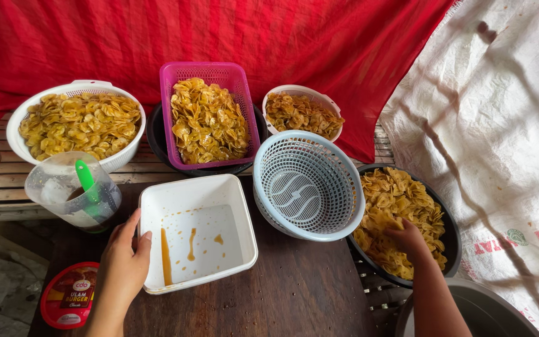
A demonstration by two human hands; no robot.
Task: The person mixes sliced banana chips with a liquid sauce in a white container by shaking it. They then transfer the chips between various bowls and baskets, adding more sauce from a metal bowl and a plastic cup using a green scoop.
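My left hand grips the left rim of a white square tub that is smeared with brown sauce inside and sits on a dark wooden table. My right hand digs into a heap of yellow banana chips in a black round pan at the right, fingers buried among the chips. A pale blue mesh basket, holding nothing, leans tilted between the tub and the pan.
A white colander, a pink basket on a dark pan and a small white colander hold chips at the back. A clear jug with a green utensil and a red lid lie left. Red cloth hangs behind; a white sack lies right.
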